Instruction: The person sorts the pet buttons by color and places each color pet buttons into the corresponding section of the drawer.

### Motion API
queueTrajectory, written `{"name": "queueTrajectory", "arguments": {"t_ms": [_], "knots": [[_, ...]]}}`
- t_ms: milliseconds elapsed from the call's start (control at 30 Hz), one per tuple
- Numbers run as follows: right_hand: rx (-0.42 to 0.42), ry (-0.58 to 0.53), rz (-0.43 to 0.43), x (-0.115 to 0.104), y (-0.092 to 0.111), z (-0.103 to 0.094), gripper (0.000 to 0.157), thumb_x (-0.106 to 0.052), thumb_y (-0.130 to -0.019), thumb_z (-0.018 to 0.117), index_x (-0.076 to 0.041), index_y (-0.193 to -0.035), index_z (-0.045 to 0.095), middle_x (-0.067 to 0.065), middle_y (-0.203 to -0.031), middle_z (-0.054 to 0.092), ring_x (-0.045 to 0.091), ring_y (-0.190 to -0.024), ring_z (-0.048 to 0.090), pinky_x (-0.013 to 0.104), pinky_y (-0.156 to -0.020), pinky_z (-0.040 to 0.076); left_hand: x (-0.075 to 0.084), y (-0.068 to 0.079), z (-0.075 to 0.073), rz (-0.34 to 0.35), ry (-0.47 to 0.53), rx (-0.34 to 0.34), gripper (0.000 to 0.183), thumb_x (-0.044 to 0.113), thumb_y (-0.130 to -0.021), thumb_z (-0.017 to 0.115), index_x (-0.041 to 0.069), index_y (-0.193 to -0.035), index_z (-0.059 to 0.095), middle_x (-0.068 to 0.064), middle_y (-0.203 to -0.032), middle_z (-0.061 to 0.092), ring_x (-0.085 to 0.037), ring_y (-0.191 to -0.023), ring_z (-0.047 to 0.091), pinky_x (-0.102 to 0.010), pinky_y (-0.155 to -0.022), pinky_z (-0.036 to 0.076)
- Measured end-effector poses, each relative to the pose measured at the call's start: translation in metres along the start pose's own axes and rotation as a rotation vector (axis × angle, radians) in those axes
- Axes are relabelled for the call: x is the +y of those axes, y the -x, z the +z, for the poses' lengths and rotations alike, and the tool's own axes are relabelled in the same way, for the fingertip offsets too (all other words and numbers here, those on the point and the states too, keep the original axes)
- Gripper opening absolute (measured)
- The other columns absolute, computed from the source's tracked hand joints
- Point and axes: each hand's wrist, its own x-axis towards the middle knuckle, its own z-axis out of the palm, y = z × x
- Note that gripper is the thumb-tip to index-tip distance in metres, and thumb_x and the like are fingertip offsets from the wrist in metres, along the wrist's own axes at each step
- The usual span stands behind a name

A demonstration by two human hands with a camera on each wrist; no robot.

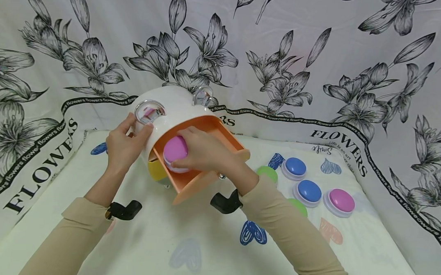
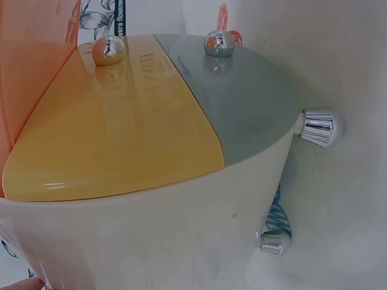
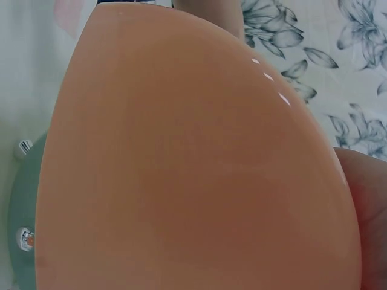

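A white rounded drawer box (image 1: 174,98) with two clear ring-like eyes stands tilted on the table. Its orange drawer (image 1: 188,189) is pulled out towards me. Inside that drawer my right hand (image 1: 205,149) grips a pink-topped round push button (image 1: 176,148) with a pale base. My left hand (image 1: 128,143) holds the box's left side, thumb by the left eye (image 1: 149,111). In the left wrist view, a yellow drawer (image 2: 121,133) and a grey-green drawer (image 2: 242,103) are closed, each with a chrome knob. The orange drawer front (image 3: 193,151) hides the right fingers in the right wrist view.
To the right on the table lie two blue buttons (image 1: 309,191), another pink button (image 1: 341,200) and green ones (image 1: 267,173), partly behind my right sleeve. A flower-printed cloth (image 1: 282,74) hangs behind the box. Chrome feet (image 2: 320,127) stick out from the box's underside.
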Motion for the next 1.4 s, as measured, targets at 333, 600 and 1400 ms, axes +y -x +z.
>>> {"name": "queueTrajectory", "arguments": {"t_ms": [333,600,1400], "knots": [[-0.056,0.022,0.005,-0.001,-0.003,0.002,0.075,-0.047,-0.078,0.066,-0.010,-0.138,0.039,0.004,-0.128,0.047,0.014,-0.105,0.052,0.026,-0.086,0.051,0.001,0.000,0.001,-0.013,0.003,-0.003,0.063,0.045,-0.084,0.060,0.019,-0.138,0.042,0.005,-0.147,0.031,-0.016,-0.136,0.030,-0.039,-0.100,0.040],[-0.096,0.098,-0.001,-0.003,-0.004,0.001,0.070,-0.041,-0.081,0.066,-0.009,-0.137,0.038,0.006,-0.127,0.046,0.016,-0.108,0.051,0.027,-0.089,0.050,0.001,0.000,0.001,0.015,0.013,0.008,0.060,0.042,-0.084,0.061,0.018,-0.137,0.044,0.004,-0.146,0.033,-0.015,-0.135,0.031,-0.040,-0.101,0.039],[0.007,-0.023,0.001,0.001,0.010,-0.019,0.055,-0.038,-0.085,0.063,-0.014,-0.133,0.048,0.000,-0.132,0.050,0.014,-0.119,0.047,0.026,-0.096,0.045,-0.001,-0.001,0.000,0.021,0.020,0.014,0.058,0.040,-0.085,0.061,0.019,-0.136,0.045,0.003,-0.145,0.035,-0.015,-0.134,0.032,-0.040,-0.102,0.038]]}}
